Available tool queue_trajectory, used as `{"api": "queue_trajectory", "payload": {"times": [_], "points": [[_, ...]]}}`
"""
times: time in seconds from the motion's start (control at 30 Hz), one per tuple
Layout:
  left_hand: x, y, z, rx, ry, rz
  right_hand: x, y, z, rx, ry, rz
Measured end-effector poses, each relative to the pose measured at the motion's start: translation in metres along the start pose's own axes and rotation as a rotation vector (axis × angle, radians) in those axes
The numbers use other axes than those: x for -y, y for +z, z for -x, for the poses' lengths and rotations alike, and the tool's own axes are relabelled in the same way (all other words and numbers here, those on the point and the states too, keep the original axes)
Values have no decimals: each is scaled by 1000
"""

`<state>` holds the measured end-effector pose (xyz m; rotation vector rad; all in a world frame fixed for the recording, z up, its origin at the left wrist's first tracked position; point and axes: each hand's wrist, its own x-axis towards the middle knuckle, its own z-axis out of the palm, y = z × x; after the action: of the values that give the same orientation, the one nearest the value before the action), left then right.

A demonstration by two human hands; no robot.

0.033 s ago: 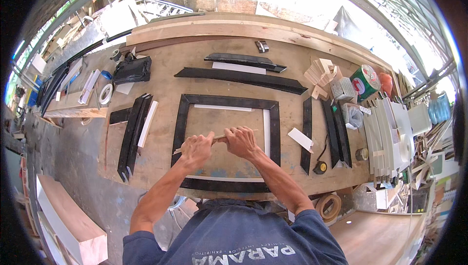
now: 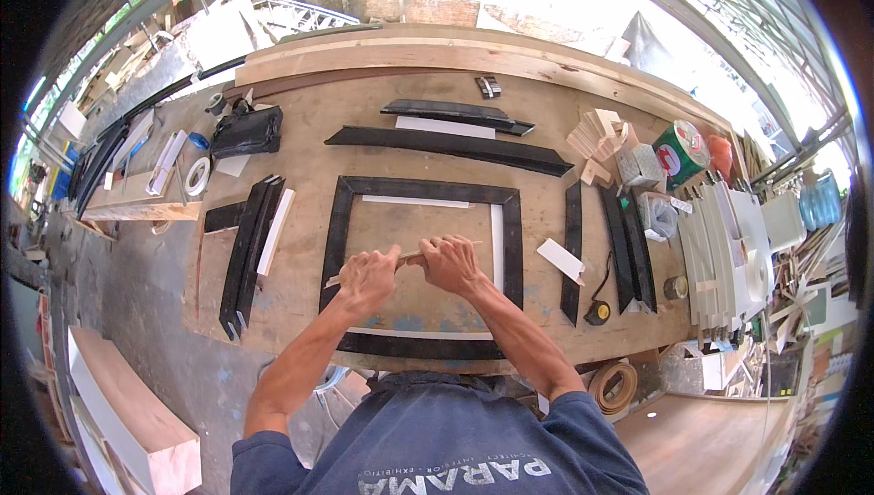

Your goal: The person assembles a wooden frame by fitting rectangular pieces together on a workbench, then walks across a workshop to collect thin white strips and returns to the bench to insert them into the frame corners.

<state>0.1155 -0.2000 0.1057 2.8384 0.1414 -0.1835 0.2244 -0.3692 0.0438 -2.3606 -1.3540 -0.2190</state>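
My left hand (image 2: 366,278) and my right hand (image 2: 450,264) are both closed on one thin, light wooden strip (image 2: 409,257), which slants slightly upward to the right. Its ends poke out past both fists. Below them on the workbench lies a black mitred rectangular frame (image 2: 428,189), partly covered by my hands and forearms. Inside the frame, a white strip (image 2: 414,202) runs along the far side and another white strip (image 2: 498,244) along the right side. A pale strip also lines the near side.
Loose black frame pieces (image 2: 446,144) lie beyond and to both sides. At right are a tape measure (image 2: 598,313), wooden wedges (image 2: 601,135), a green can (image 2: 681,154) and stacked white parts (image 2: 728,249). A black bag (image 2: 247,131) and tape roll (image 2: 197,175) sit at left.
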Motion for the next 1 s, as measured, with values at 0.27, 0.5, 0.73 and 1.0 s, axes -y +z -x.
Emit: {"api": "queue_trajectory", "payload": {"times": [0.27, 0.5, 0.73, 1.0], "points": [[23, 9, -5, -228, 14, 36, -19, -60, -18, -283, 5, 114], [59, 21, 18, -272, -372, 603, -68, -51, 48, -345, 719, -357], [44, 91, 12, -476, -534, 357, 10, 50, 43, 21, 759, -1066], [56, 87, 23, -273, -460, 184, 50, 90, 6, 207, 618, -1046]]}}
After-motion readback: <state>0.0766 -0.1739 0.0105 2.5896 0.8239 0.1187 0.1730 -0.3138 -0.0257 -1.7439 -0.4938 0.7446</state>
